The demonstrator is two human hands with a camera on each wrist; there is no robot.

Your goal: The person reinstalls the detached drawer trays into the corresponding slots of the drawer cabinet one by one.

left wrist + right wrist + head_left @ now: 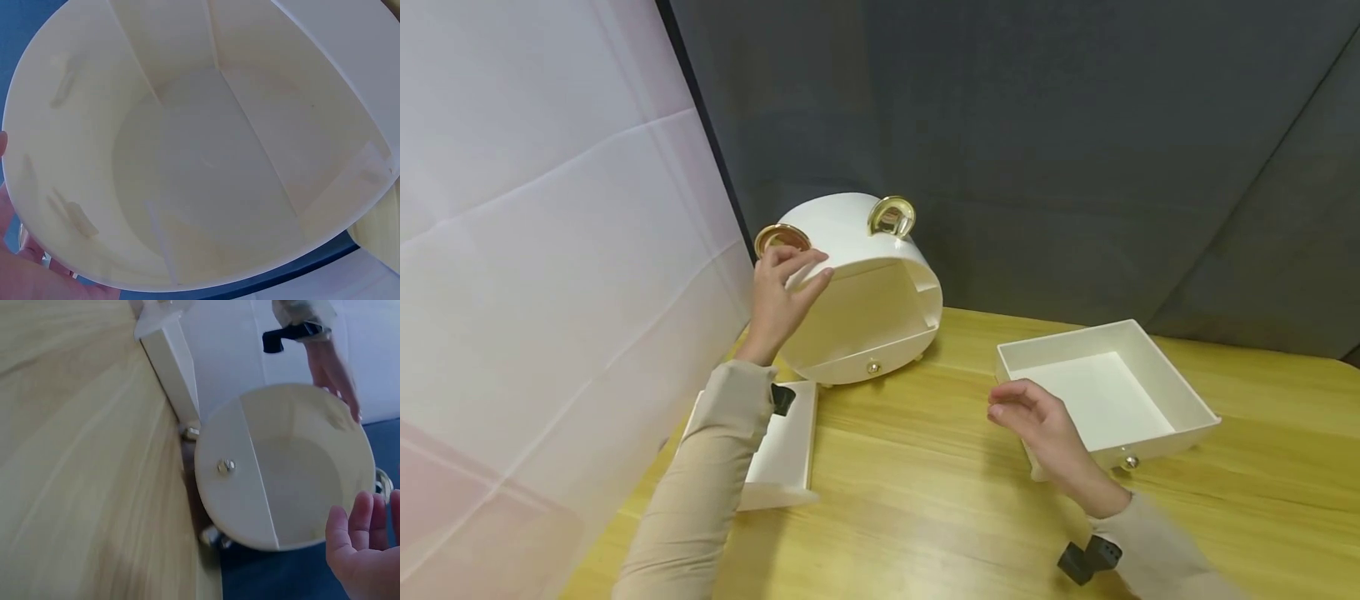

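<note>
One round glossy cream plastic organizer [857, 283], left hand [778, 296] gripping rim.

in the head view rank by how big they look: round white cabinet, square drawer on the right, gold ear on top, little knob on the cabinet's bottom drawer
1. Round white cabinet and square drawer: alike, and the drawer lies nearer the camera, so unranked.
2. Gold ear.
3. Knob.
</note>
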